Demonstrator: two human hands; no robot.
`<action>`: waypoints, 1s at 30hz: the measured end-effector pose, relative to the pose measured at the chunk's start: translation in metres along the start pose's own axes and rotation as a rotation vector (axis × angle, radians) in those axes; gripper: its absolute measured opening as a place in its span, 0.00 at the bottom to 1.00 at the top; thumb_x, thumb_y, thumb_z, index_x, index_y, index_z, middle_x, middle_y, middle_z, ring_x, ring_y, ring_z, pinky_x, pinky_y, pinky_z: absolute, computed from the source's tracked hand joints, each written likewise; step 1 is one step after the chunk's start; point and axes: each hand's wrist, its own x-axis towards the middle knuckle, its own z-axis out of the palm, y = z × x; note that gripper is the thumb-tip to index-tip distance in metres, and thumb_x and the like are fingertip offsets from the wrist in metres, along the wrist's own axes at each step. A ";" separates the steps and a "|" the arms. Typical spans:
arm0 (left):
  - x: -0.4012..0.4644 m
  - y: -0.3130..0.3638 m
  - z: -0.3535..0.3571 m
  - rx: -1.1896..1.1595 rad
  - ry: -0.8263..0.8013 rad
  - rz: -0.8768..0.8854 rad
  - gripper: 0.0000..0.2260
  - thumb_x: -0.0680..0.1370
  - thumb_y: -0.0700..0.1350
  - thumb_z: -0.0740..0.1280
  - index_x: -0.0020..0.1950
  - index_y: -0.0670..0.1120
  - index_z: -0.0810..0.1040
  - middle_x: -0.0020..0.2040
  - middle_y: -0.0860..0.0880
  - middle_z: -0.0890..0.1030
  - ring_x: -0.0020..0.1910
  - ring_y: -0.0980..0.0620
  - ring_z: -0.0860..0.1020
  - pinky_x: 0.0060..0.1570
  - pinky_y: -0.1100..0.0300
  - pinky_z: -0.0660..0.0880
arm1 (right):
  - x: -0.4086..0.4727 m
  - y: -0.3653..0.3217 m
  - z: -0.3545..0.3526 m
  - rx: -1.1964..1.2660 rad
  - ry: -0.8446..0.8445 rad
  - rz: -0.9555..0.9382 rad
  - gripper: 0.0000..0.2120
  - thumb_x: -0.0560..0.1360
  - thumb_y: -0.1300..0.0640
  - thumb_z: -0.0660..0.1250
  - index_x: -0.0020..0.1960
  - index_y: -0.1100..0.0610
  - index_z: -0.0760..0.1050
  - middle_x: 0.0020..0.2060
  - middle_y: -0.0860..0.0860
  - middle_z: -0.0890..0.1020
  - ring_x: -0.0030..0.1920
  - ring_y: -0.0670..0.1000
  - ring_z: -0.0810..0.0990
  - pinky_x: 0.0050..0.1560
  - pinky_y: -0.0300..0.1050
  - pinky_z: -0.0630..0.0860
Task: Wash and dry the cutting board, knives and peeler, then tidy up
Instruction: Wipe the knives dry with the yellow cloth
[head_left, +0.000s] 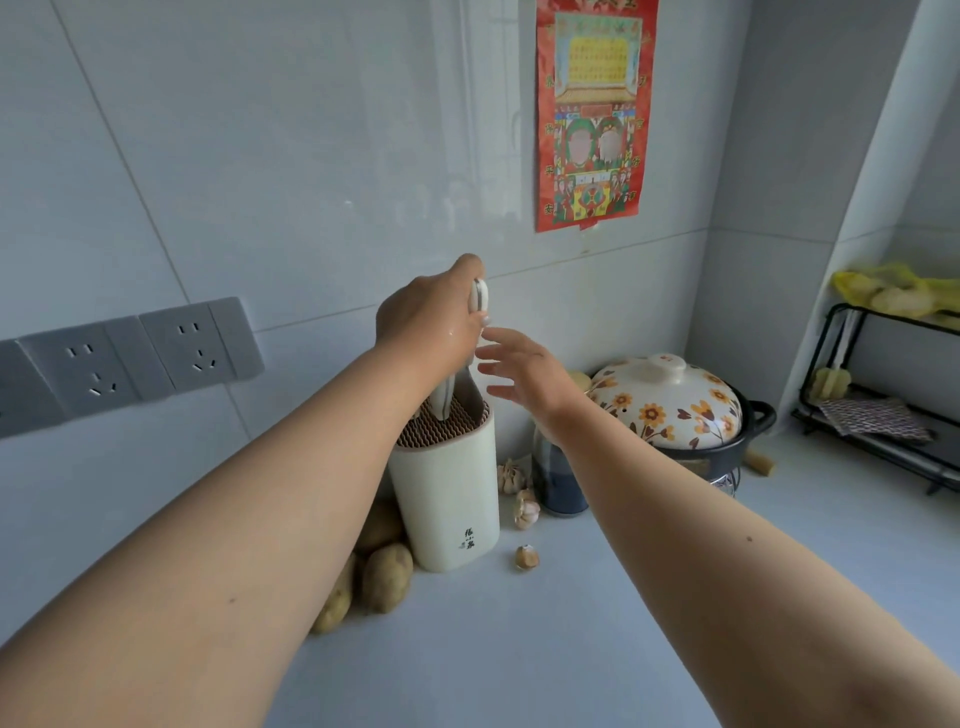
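While the left hand (431, 317) is raised above the knife holder (445, 488), a knife (479, 297) is gripped in it by the pale handle, the fingers curled round it. The knife is held pointing down, its lower part reaching into the slotted top of the holder; how deep the blade sits cannot be told, since the hand and wrist cover most of it. A second pale handle (442, 401) is seen standing in the same slots, just under the left wrist.

The right hand (524, 371) is held just beside the left one, fingers spread and relaxed, with nothing in it; its fingertips are near the knife but appear apart from it.

The holder is stood upright on the white desk (519, 649), close to the tiled wall. Potatoes (384, 577) are piled against its left side, partly hidden by the left forearm. Garlic bulbs (524, 506) are scattered to its right, with one loose piece (527, 557) lying nearer the front. A dark glass jar (560, 483) is placed behind the garlic, partly covered by the right forearm, and a flowered pot lid (670, 402) is set on a black pot in the corner. A black wire rack (883, 415) is stood at the far right, with a yellow bag (893, 291) on top. Grey sockets (140, 358) and a red poster (595, 114) are fixed to the wall.
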 end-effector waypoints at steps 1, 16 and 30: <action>0.003 0.000 0.004 0.007 -0.006 -0.015 0.09 0.79 0.49 0.64 0.57 0.51 0.67 0.45 0.48 0.79 0.43 0.43 0.77 0.39 0.56 0.72 | 0.000 0.003 -0.002 0.035 -0.007 0.026 0.20 0.79 0.65 0.54 0.69 0.57 0.69 0.63 0.56 0.75 0.62 0.54 0.74 0.65 0.52 0.72; 0.033 0.000 0.024 0.062 -0.107 -0.157 0.09 0.76 0.42 0.65 0.52 0.48 0.66 0.46 0.47 0.78 0.43 0.44 0.76 0.33 0.58 0.65 | 0.003 0.019 0.001 0.081 -0.070 0.166 0.39 0.78 0.34 0.35 0.76 0.58 0.61 0.73 0.54 0.67 0.72 0.53 0.65 0.72 0.55 0.55; 0.037 0.005 0.047 0.239 -0.255 -0.304 0.13 0.73 0.35 0.61 0.52 0.49 0.71 0.50 0.47 0.77 0.49 0.45 0.77 0.42 0.56 0.73 | -0.001 0.033 0.004 0.072 -0.036 0.274 0.36 0.80 0.36 0.38 0.78 0.58 0.50 0.76 0.58 0.59 0.75 0.56 0.60 0.71 0.48 0.57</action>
